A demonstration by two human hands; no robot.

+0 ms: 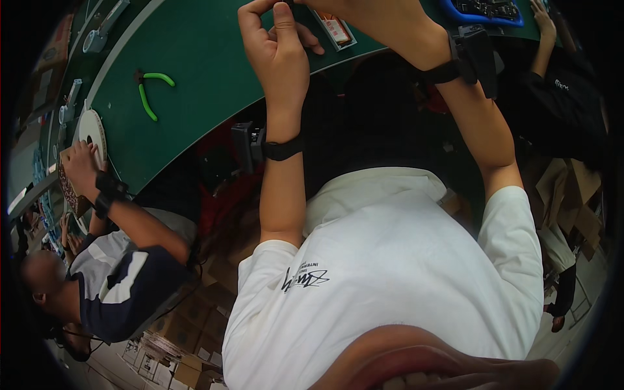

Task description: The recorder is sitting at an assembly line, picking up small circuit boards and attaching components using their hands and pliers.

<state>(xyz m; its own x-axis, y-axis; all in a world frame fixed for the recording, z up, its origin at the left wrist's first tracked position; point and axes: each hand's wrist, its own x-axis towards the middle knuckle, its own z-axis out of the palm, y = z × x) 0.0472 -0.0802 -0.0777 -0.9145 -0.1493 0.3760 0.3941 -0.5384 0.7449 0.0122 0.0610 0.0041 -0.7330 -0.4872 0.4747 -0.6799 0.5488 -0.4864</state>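
My left hand (278, 49) is raised over the near edge of the green work table (201, 71), close to the upper rim of the head view. Its thumb and forefinger are pinched together at a small dark thing, mostly cut off by the rim, which I cannot make out. My right hand (383, 19) reaches in beside it from the right; its fingers lie beyond the picture, so what they hold is hidden. Under and between the hands lies a small pale tray (351, 43) with an orange-and-white piece in it. Both wrists carry black straps with small devices.
Green-handled pliers (144, 91) lie on the table to the left. A blue tray (484, 19) of small dark parts sits at the far right, near another person's hand (545, 23). At left, a co-worker's hand (81, 169) touches a white reel (93, 133). Cardboard boxes (188, 331) stand behind.
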